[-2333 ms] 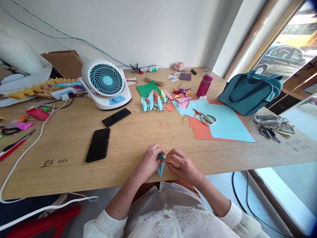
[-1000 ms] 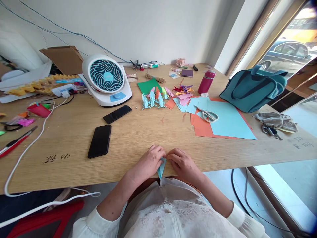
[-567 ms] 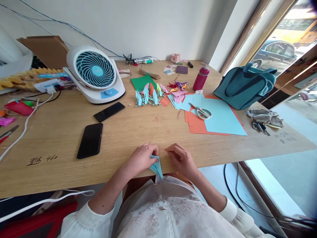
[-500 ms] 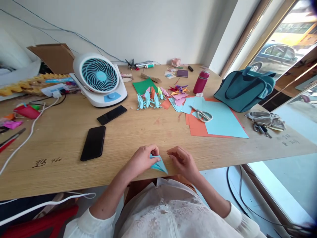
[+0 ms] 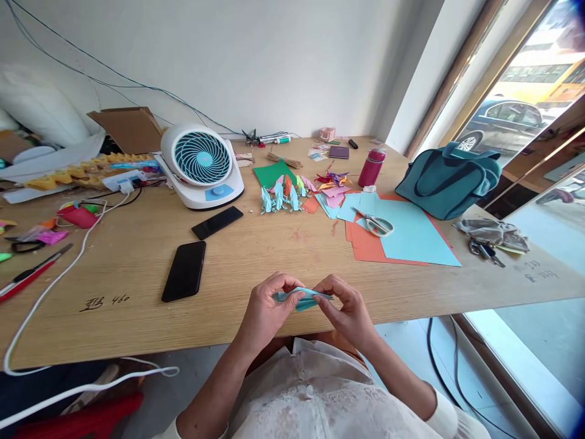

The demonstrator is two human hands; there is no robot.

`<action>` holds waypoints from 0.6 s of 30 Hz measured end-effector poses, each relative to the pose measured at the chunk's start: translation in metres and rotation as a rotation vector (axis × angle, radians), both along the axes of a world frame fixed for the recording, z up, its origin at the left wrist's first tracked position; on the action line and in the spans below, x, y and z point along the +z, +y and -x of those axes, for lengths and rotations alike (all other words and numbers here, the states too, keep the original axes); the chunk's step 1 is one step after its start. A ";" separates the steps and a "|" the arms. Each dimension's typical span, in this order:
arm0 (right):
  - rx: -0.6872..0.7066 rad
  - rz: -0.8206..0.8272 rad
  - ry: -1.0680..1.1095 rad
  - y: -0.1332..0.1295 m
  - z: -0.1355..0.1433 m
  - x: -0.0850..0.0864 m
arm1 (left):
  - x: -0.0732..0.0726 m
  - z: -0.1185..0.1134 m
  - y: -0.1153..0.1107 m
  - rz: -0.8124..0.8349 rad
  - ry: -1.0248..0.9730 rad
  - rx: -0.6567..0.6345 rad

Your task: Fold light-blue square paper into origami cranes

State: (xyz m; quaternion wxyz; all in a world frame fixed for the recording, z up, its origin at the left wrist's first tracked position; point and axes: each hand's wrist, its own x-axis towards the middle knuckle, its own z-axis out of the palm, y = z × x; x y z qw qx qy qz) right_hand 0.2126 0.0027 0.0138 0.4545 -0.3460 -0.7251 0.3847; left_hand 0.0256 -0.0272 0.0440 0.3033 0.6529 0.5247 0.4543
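A folded piece of light blue paper (image 5: 305, 300) is held between both hands just above the table's front edge. My left hand (image 5: 274, 305) pinches its left part, thumb on the near side. On the right end, my right hand (image 5: 343, 303) grips it between thumb and fingers. The fingers partly cover the folds. Beyond the hands stand several light blue folded paper cranes (image 5: 280, 198). Scissors (image 5: 377, 225) lie on light blue sheets (image 5: 415, 228) and orange sheets (image 5: 368, 247) to the right.
Two black phones, one near (image 5: 184, 271) and one farther (image 5: 217, 222), lie on the left. A white fan (image 5: 203, 161) stands behind them. A pink bottle (image 5: 372, 167), a teal bag (image 5: 450, 180) and keys (image 5: 487, 252) are on the right. A white cable (image 5: 82, 250) crosses the left side.
My right hand has come in and taken hold of the paper's right end. The paper is now raised and turned nearly level between both hands. The view has shifted slightly.
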 end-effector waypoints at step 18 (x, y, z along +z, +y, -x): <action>0.071 -0.107 0.016 -0.002 0.001 0.009 | 0.003 0.004 -0.009 -0.146 0.071 -0.112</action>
